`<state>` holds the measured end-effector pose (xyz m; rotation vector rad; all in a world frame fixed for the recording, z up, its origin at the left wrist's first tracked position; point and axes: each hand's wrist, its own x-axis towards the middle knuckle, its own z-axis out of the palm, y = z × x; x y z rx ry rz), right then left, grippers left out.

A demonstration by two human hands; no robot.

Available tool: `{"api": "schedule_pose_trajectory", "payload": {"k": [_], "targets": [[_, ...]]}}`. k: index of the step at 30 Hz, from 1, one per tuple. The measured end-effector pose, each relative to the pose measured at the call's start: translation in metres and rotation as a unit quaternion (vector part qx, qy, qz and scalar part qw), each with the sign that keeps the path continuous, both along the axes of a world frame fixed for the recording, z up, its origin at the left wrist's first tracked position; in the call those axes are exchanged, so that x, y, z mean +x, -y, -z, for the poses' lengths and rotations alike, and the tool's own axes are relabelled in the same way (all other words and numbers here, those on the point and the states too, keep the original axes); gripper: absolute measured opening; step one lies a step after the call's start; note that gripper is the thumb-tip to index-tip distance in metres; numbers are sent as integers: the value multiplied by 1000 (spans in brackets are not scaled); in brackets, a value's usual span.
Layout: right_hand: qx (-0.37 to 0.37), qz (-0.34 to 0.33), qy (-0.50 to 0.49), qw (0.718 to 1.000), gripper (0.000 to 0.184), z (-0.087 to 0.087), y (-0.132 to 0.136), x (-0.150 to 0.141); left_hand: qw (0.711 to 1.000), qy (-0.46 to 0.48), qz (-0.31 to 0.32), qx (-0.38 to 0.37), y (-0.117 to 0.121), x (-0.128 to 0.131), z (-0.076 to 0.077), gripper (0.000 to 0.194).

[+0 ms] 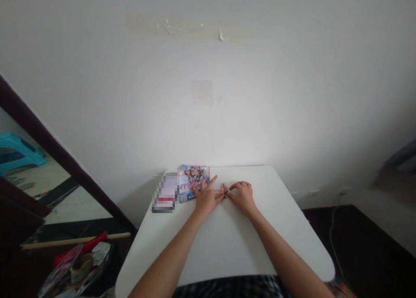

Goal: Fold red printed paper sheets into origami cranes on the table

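Observation:
My left hand [207,197] is over the white table, its thumb side reaching to a small pale and reddish item [225,188] between the two hands. Its other fingers are spread over the lower right of a colourful printed leaflet [194,176]. From the other side my right hand [243,196] closes on the same small item with bent, pinched fingers. The item is too small and too much covered to name. To the left of the leaflet is a blurred-out, phone-shaped rectangle [167,189] with a dark lower edge.
The white table [221,250] stands against a wall [227,116] with old tape marks. On the floor at left are a filled plastic bag [82,263] and a wooden stick [120,236]. A dark-framed mirror [65,155] leans there. At right, a cable [332,228] hangs from a socket.

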<state>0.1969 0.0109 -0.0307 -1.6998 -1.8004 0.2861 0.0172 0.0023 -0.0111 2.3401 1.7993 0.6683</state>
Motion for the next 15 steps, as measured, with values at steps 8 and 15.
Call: {"api": "schedule_pose_trajectory", "payload": {"k": [8, 15], "targets": [[-12, -3, -2, 1000, 20, -1, 0, -1, 999, -23, -22, 1, 3, -1, -7, 27], [-19, 0, 3, 1000, 18, -2, -1, -2, 999, -24, -25, -23, -1, -3, -10, 37]]}}
